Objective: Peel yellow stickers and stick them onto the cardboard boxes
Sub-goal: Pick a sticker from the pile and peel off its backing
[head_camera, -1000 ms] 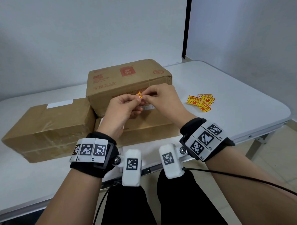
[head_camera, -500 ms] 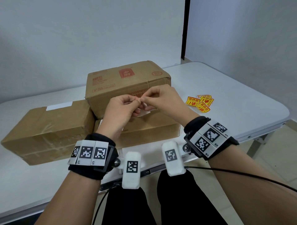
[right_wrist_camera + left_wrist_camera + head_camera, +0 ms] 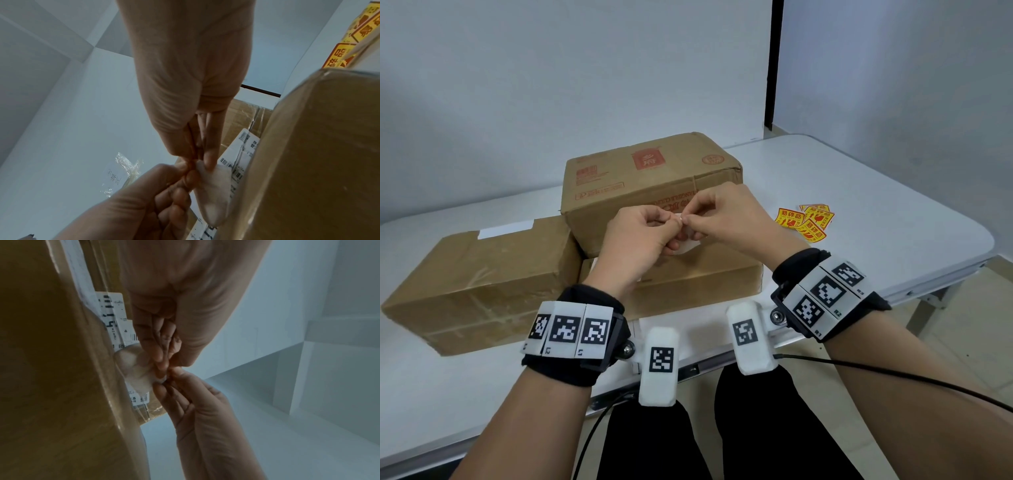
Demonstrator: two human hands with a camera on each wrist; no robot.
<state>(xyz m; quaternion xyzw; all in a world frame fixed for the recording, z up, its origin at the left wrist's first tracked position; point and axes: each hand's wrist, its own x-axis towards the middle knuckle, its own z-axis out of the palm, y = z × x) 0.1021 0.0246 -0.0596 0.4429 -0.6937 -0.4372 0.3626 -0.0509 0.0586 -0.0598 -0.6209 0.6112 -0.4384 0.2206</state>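
Observation:
My left hand (image 3: 674, 223) and right hand (image 3: 691, 221) meet in front of the upper cardboard box (image 3: 650, 178), fingertips pinching the same edge of one sticker (image 3: 689, 245). Only its white backing side shows, hanging below the fingers; the yellow face is hidden. In the right wrist view the backing (image 3: 213, 191) curves down beside the lower box's shipping label, the right hand (image 3: 197, 160) pinching its top corner. The left wrist view shows the left hand (image 3: 164, 366) gripping the same corner. A pile of yellow stickers (image 3: 808, 221) lies on the table to the right.
Three boxes crowd the white table (image 3: 876, 205): a long taped box (image 3: 482, 274) at left, a flat box (image 3: 705, 281) under the upper one. The table's front edge runs just below my wrists. A wall stands close behind.
A bit of the sticker's yellow face showed between my fingertips one second ago; now only white backing shows. The hands stay pinched together in almost the same place.

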